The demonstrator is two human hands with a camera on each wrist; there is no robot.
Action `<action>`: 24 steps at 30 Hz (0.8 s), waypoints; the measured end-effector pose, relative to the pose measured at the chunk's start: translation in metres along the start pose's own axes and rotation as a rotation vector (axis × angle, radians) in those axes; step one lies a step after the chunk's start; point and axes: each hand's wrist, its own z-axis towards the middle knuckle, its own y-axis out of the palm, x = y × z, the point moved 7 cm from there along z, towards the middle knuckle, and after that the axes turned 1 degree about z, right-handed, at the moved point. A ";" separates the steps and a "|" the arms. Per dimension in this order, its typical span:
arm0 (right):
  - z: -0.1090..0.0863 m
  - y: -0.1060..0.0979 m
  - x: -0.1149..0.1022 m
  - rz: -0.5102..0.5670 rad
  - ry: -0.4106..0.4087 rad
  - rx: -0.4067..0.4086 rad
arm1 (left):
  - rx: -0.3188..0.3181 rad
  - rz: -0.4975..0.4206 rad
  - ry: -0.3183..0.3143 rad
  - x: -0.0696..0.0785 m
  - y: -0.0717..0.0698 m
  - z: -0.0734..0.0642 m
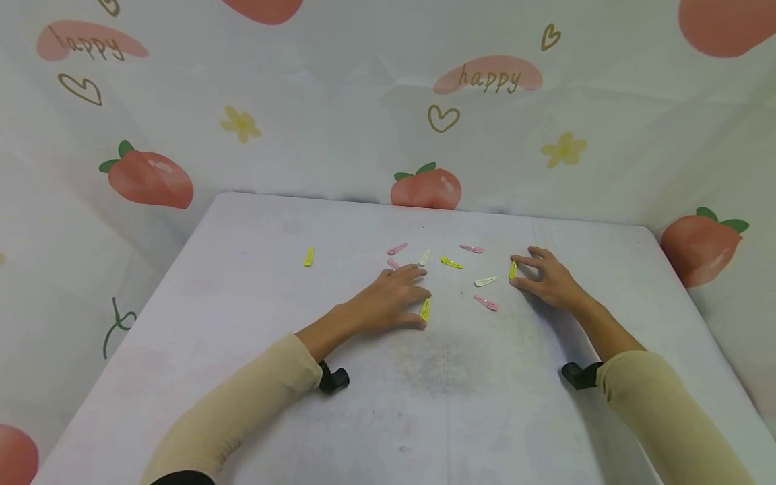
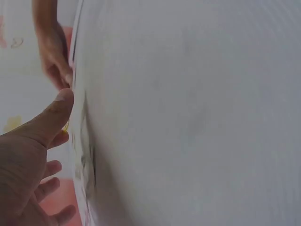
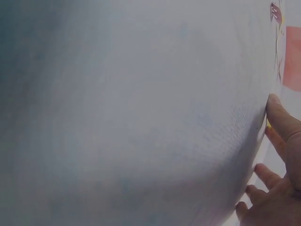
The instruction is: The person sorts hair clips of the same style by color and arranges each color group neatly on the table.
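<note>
My left hand [image 1: 391,301] pinches a yellow snap hair clip [image 1: 426,309] by its two ends, between thumb and index finger, low over the table. The other fingers are spread and reach over a pink hair clip [image 1: 393,263], partly covering it. On the right, my right hand [image 1: 550,281] holds another yellow hair clip [image 1: 512,270] the same way, thumb at the near end and index finger at the far end. In the left wrist view the thumb [image 2: 56,113] hides most of the held clip. Only a speck of yellow shows by the fingers in the right wrist view.
Between the hands lie a yellow clip [image 1: 451,263], white clips [image 1: 486,281] and pink clips [image 1: 486,303], spaced apart. A lone yellow clip [image 1: 309,256] lies farther left. The white table [image 1: 254,236] ends at a patterned cloth backdrop [image 1: 339,121] behind.
</note>
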 end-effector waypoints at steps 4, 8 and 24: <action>0.001 0.000 -0.001 0.003 -0.014 -0.005 | 0.099 -0.035 -0.038 -0.024 -0.019 -0.014; 0.001 -0.001 -0.002 -0.001 -0.010 -0.015 | 0.158 -0.069 -0.131 -0.059 -0.036 -0.030; 0.000 0.001 0.001 0.010 -0.009 -0.012 | 0.128 -0.081 -0.467 -0.158 -0.051 -0.087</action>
